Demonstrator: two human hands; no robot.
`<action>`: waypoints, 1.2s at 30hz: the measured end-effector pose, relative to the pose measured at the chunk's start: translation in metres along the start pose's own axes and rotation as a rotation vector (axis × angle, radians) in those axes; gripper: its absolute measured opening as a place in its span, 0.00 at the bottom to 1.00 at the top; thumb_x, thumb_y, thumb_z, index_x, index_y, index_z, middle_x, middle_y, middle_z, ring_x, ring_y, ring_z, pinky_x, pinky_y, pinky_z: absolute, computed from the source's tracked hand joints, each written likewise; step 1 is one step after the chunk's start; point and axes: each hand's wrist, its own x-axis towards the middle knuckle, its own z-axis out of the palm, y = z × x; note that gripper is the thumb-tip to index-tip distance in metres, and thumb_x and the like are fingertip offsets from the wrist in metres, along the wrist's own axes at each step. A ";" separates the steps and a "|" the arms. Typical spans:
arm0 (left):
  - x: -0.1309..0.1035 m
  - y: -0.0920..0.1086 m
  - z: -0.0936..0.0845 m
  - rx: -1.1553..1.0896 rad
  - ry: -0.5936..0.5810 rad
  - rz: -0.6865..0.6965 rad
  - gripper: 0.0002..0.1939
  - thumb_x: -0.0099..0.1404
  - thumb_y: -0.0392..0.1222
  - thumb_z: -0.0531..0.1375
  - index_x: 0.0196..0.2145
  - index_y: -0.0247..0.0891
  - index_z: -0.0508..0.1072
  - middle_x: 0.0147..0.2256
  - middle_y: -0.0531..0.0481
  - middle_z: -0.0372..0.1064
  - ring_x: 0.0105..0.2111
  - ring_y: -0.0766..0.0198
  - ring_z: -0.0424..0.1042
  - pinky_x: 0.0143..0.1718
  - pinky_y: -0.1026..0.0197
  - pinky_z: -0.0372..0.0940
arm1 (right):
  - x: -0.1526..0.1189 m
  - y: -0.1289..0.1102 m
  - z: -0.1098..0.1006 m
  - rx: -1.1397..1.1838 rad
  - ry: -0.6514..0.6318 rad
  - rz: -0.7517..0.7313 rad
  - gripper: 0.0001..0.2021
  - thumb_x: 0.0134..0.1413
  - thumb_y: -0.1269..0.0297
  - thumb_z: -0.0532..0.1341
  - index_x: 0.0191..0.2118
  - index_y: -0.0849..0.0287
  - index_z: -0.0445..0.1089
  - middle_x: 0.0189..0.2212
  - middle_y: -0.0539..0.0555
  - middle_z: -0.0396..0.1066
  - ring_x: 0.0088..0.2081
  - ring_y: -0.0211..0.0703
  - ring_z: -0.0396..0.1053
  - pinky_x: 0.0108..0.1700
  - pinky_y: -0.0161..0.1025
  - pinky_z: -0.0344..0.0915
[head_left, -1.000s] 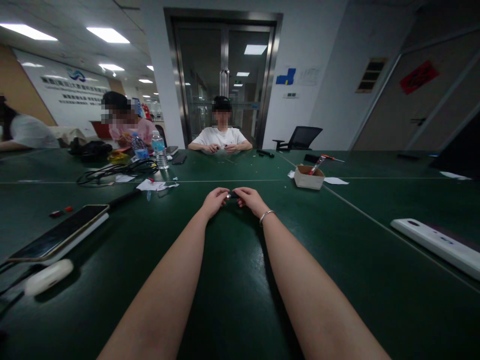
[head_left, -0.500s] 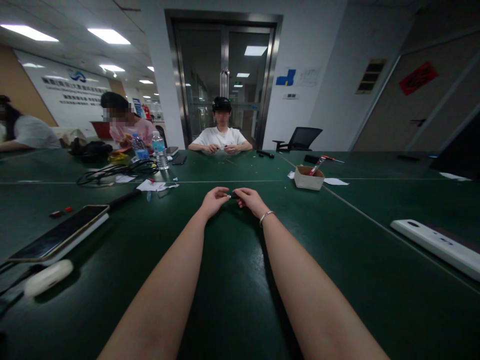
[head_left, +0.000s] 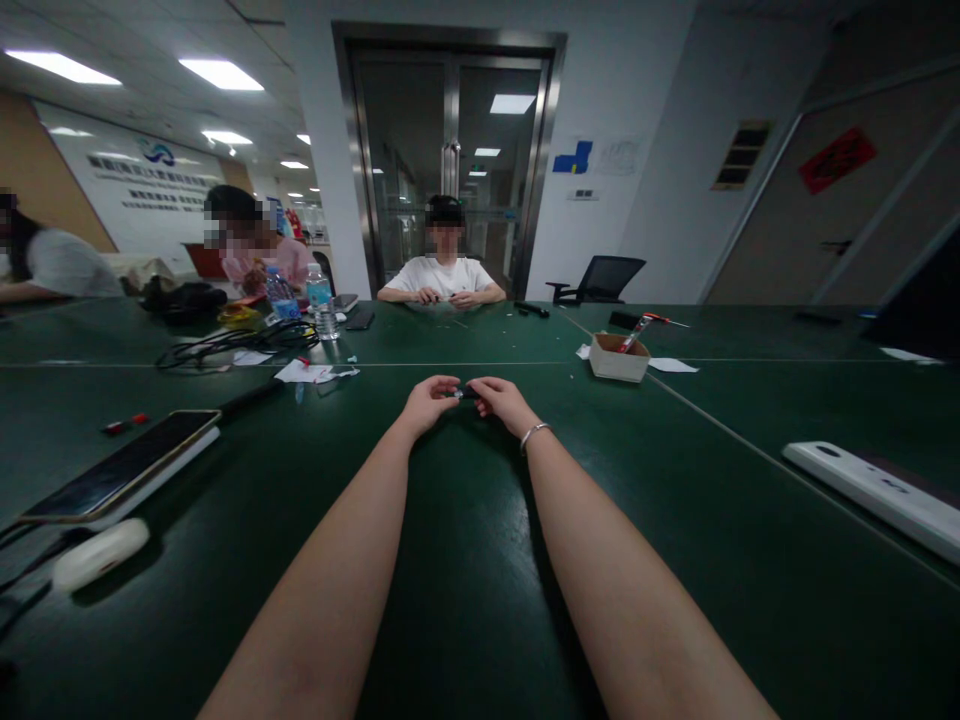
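Note:
Both my hands meet at the middle of the green table [head_left: 465, 520]. Between them is a small dark piece [head_left: 468, 392] with a bright, metal-looking end; its exact kind is too small to tell. My right hand [head_left: 504, 402], with a silver bracelet [head_left: 535, 436] at the wrist, pinches the dark part. Closed around the bright left end are the fingers of my left hand [head_left: 431, 402]. Fingertips cover part of the piece.
Left of my arms lie a phone [head_left: 124, 460], a white rounded case [head_left: 101, 555], paper scraps [head_left: 306, 371] and black cables [head_left: 232, 347]. A small box [head_left: 619, 360] stands at right, a white device [head_left: 877, 495] beyond it. Across the table sits a person [head_left: 444, 270].
My hands stay nearly in place, still holding the small dark piece. A little more of its bright end shows now. The whole view has shifted very slightly.

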 end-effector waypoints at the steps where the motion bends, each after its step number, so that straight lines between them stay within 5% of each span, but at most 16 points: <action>1: 0.000 0.000 0.000 0.000 -0.003 0.002 0.21 0.44 0.32 0.67 0.40 0.34 0.76 0.36 0.46 0.73 0.39 0.61 0.71 0.50 0.51 0.61 | 0.000 0.000 0.000 0.002 0.001 0.000 0.08 0.53 0.65 0.66 0.36 0.64 0.74 0.16 0.45 0.66 0.16 0.29 0.62 0.19 0.26 0.63; 12: -0.001 0.000 -0.001 0.022 -0.009 -0.014 0.19 0.48 0.34 0.67 0.40 0.34 0.76 0.39 0.44 0.74 0.42 0.60 0.71 0.49 0.53 0.62 | 0.002 0.002 -0.002 -0.002 -0.012 -0.009 0.10 0.52 0.63 0.67 0.37 0.64 0.74 0.17 0.46 0.67 0.17 0.30 0.63 0.20 0.27 0.64; 21: -0.004 0.004 0.004 0.211 0.009 -0.072 0.16 0.61 0.43 0.59 0.45 0.34 0.73 0.33 0.47 0.73 0.32 0.64 0.69 0.34 0.61 0.63 | 0.001 0.001 -0.002 -0.011 -0.028 -0.016 0.08 0.53 0.65 0.65 0.38 0.64 0.74 0.18 0.46 0.68 0.18 0.29 0.63 0.21 0.27 0.64; 30: -0.009 0.012 0.009 0.161 0.012 -0.122 0.14 0.58 0.34 0.57 0.43 0.36 0.73 0.32 0.51 0.68 0.27 0.70 0.64 0.27 0.66 0.59 | 0.004 0.005 -0.004 0.018 -0.030 -0.022 0.08 0.52 0.64 0.66 0.38 0.63 0.75 0.18 0.47 0.68 0.19 0.30 0.64 0.21 0.27 0.64; 36: -0.005 0.006 0.006 0.161 -0.032 -0.096 0.14 0.61 0.37 0.55 0.44 0.36 0.72 0.27 0.52 0.66 0.25 0.69 0.64 0.28 0.65 0.60 | 0.004 0.005 -0.003 0.038 -0.048 -0.023 0.08 0.53 0.66 0.66 0.38 0.63 0.75 0.20 0.48 0.70 0.19 0.30 0.65 0.22 0.27 0.65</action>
